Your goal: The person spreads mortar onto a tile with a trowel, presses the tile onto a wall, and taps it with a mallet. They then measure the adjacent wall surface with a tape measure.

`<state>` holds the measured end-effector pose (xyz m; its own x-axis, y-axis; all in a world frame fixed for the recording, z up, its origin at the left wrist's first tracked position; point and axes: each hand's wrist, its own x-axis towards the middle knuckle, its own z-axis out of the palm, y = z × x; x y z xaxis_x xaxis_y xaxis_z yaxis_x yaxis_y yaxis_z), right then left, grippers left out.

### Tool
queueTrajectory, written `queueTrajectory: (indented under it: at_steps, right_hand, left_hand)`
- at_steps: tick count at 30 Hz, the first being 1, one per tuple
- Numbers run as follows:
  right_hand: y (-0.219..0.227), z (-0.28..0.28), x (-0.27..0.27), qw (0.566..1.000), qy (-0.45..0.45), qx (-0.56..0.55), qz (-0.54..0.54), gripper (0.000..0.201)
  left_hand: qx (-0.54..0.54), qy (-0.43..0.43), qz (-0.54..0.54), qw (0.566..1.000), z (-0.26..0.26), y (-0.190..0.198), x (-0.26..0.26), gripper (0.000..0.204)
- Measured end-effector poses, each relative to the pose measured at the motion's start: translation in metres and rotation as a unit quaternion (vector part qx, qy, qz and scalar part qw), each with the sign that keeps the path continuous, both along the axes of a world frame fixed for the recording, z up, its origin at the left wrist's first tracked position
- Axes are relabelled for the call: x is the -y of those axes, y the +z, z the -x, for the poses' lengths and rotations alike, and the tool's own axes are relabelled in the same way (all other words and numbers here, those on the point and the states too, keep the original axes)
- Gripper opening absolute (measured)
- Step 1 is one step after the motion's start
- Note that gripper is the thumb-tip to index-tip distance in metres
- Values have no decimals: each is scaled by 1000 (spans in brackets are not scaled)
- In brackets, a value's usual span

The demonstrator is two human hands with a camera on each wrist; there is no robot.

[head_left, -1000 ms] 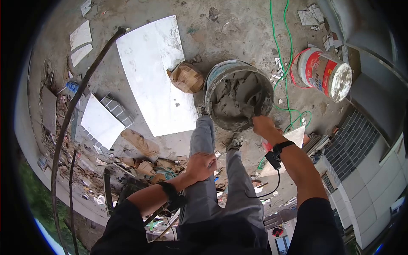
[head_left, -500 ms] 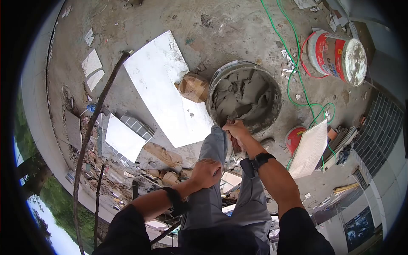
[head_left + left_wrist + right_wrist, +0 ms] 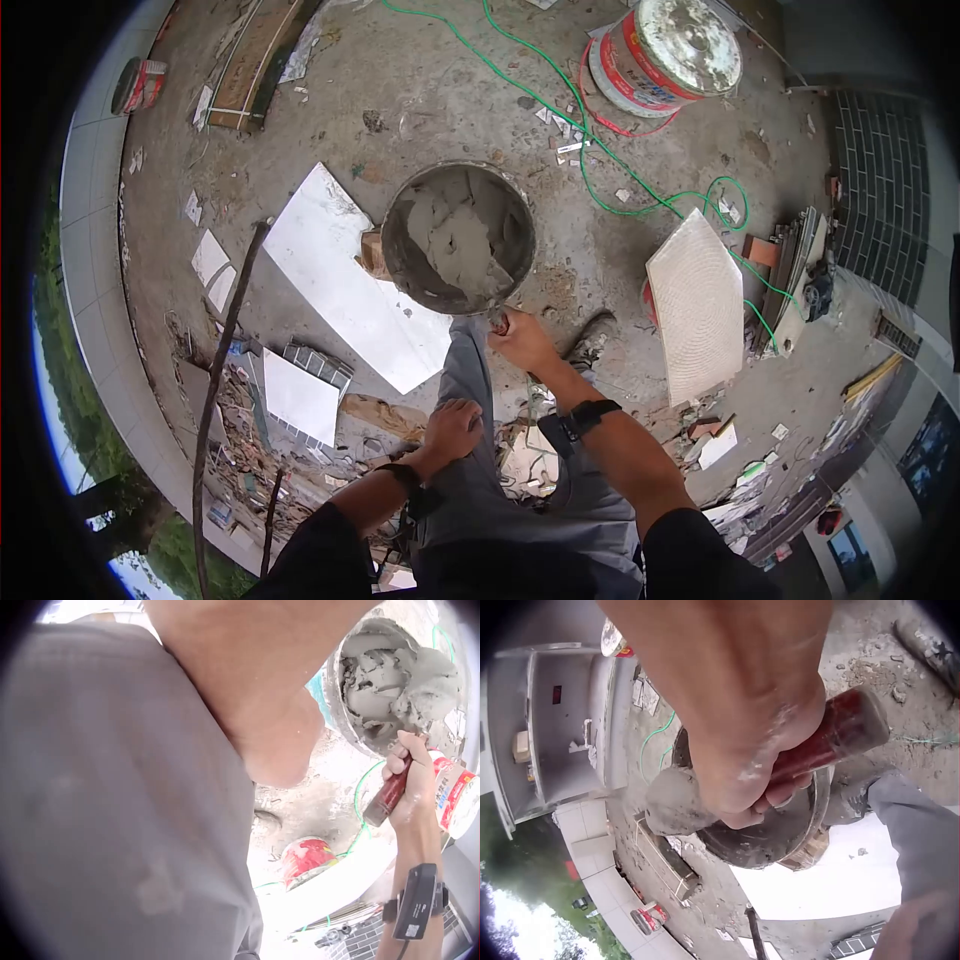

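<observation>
My right hand (image 3: 525, 342) grips the red handle of a trowel (image 3: 840, 739) at the near side of a bucket (image 3: 392, 270). A thick heap of wet grey mortar (image 3: 431, 686) covers the trowel's blade, over the bucket in the left wrist view. More mortar (image 3: 754, 844) fills the bucket below, and its rim is crusted with the same grey. My left hand (image 3: 455, 428), loosely curled and holding nothing, rests on the left thigh of the grey trousers (image 3: 112, 787).
White boards (image 3: 330, 260) lie left of the bucket, a cardboard box (image 3: 374, 255) tucked beside it. A red-and-white pail (image 3: 640, 65) stands far right near a green hose (image 3: 620, 210). A pale textured panel (image 3: 697, 315) leans at right. A dark pole (image 3: 225, 370) rises at left.
The view has shifted, bringing the bucket lower left of the pail. My right hand has drawn back from the bucket's right side to its near edge, lifting mortar on the trowel. The left hand stays on the leg.
</observation>
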<state>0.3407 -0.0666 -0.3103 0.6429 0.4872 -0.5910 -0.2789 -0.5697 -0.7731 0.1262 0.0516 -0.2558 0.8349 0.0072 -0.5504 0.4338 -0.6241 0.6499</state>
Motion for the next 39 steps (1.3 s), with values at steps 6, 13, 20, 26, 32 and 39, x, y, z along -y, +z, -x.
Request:
queueTrajectory:
  at_steps: [6,13,20,26,32,39]
  right_hand:
    - [77,-12,137,997,59,-27,-33,28]
    - [209,2,345,975,54,53,210,29]
    - [98,10,464,876,57,48,477,33]
    - [156,15,361,933,75,44,350,31]
    - [173,-99,141,912,263,227,218,23]
    - [-2,-160,-100,672,601,288,323,20]
  left_hand:
    - [-22,-64,-4,998,0,-19,46,13]
    - [-48,-114,-51,991,-7,-21,68,14]
    - [-88,-147,-65,983,-5,-28,63,14]
    - [-85,-80,-39,992,-1,-23,59,14]
    - [-67,-38,-32,997,-7,-15,28,17]
    - [-8,96,27,995,-6,-1,-40,10]
